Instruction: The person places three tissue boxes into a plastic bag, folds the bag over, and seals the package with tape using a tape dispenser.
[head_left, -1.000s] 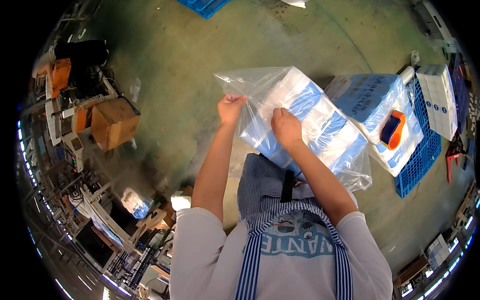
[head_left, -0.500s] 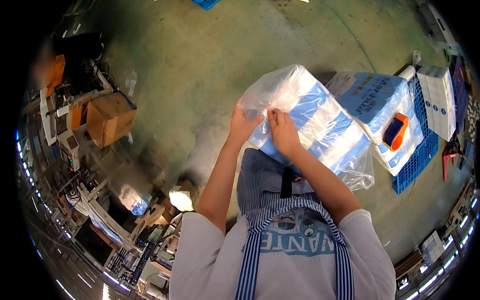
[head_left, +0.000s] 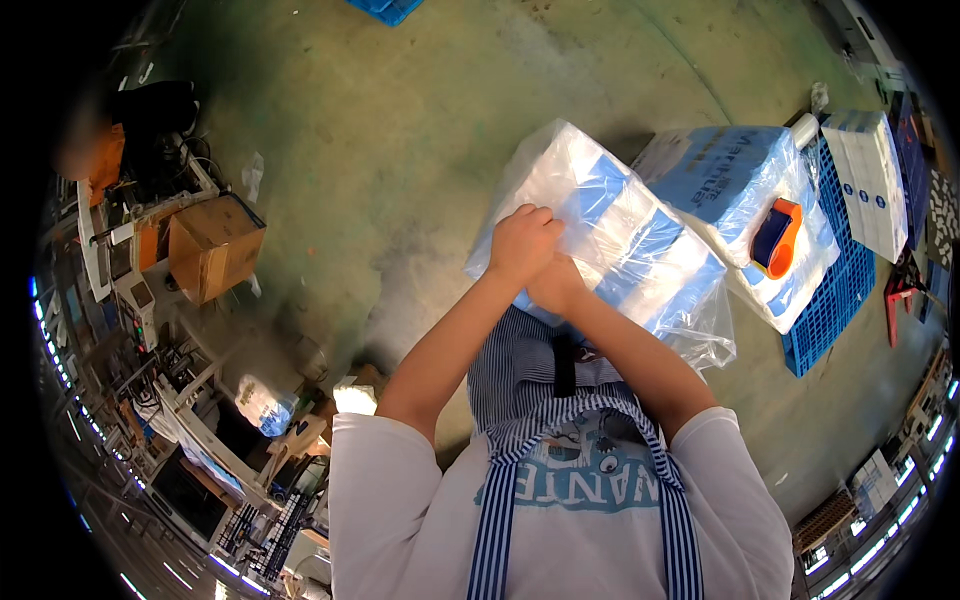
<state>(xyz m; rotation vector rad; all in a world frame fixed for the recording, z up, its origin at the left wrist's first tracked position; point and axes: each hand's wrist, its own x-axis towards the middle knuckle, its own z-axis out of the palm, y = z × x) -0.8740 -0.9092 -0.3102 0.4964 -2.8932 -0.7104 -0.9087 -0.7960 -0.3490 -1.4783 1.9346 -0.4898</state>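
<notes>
A big clear plastic bag filled with blue-and-white packs leans at an angle in front of my body. At its near left end, my left hand is closed in a fist over the gathered film. Right below it, and pressed against it, my right hand is closed too; its fingertips are hidden behind the left hand and the film. Loose film sticks out from the bag's lower right end. To the right stands a similar wrapped bundle, with an orange and dark blue tape dispenser lying on it.
A blue plastic pallet lies under the wrapped goods at right, beside a white stack. On the left are a cardboard box, a cluttered bench with a keyboard, and a person's blurred orange-clad part.
My left hand has moved right and closed over the bag's end, coming on top of my right hand. The right hand has shifted slightly down. The whole view has shifted a little.
</notes>
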